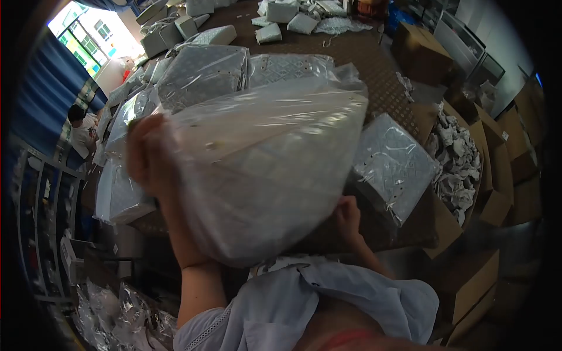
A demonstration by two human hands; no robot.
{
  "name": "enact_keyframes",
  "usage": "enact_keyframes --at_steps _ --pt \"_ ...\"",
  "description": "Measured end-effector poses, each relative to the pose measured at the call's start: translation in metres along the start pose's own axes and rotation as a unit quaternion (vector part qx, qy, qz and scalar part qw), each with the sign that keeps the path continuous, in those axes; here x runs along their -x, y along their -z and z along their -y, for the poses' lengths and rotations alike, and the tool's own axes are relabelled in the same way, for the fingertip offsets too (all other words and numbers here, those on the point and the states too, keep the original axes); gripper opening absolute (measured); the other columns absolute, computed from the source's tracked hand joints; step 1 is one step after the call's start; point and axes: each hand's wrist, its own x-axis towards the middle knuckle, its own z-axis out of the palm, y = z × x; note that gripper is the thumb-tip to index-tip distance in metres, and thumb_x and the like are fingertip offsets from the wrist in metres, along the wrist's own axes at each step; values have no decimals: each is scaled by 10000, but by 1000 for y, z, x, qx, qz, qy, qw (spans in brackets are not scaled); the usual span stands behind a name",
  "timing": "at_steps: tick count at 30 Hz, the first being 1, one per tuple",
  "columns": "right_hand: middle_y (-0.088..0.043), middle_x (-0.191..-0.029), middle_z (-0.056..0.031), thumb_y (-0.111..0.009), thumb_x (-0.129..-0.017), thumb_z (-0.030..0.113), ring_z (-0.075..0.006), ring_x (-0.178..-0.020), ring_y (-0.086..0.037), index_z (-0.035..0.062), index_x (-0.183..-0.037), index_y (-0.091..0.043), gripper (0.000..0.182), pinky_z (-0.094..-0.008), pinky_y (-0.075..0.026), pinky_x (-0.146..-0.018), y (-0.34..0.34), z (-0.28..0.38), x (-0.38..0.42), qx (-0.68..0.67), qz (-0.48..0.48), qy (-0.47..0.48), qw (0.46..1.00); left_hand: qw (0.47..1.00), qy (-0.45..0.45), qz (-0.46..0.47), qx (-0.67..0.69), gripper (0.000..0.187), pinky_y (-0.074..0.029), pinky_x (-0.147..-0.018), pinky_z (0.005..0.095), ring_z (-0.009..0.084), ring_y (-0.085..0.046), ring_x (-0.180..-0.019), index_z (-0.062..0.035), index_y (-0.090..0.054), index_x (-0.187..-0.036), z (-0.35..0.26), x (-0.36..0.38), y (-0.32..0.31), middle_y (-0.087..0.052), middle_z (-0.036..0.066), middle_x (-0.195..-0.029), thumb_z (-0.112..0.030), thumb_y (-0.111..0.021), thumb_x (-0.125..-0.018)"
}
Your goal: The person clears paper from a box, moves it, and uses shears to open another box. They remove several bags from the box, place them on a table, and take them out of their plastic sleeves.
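Note:
A large, pale quilted block like a cushion or pillow, wrapped in a clear plastic bag (pixel 269 158), is held up in front of me and tilted. My left hand (pixel 146 155), slightly blurred, is closed on the bag's left edge. Low on the right side, my right hand (pixel 348 216) has its fingers curled in at the bag's edge; part of them is hidden behind the plastic. Just right of the bag, another wrapped quilted block (pixel 395 167) lies on the brown table (pixel 374 64).
More wrapped blocks (pixel 202 76) lie behind and to the left. Unwrapped white pieces (pixel 287 14) are piled at the far end. An open carton holds crumpled pale material (pixel 453 164) at right. Loose clear bags (pixel 126 310) lie lower left. Another person (pixel 82 131) is at far left.

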Motion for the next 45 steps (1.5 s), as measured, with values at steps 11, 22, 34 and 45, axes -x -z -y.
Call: enact_keyframes --at_steps 11,22,34,45 --pt "-27 -1403 -176 -726 -551 446 -481 -1248 -48 163 -1353 -129 1038 -706 -137 -866 -169 46 -3 347 176 24 921 939 -189 199 -206 168 -291 -578 317 152 -386 -622 -181 -514 -786 -70 8 223 -407 16 -717 -348 -496 -797" --pt "-90 -1402 -102 -717 -588 379 -441 -1244 -142 353 -1342 -96 977 -677 -239 -856 -234 -7 -155 500 31 -44 864 980 1 196 -34 164 -313 -515 298 141 -394 -523 -92 -525 -665 1 44 270 -482 49 -652 -232 -602 -702" --pt "-428 -1237 -135 -546 -766 498 -229 -1145 -401 47 -1310 -259 763 -373 -373 -919 -147 103 -177 33 333 -73 939 936 -144 310 82 135 -392 -518 278 186 -489 -559 -84 -622 -731 20 10 187 -562 73 -719 -171 -611 -628" --pt "-473 -1183 -152 -370 -838 550 -229 -1084 -459 -34 -1157 -450 670 -349 -366 -928 -28 188 -59 -513 -6 -49 857 938 17 295 179 110 -397 -596 242 165 -517 -694 -8 -583 -825 88 57 134 -555 94 -911 -38 -495 -768"
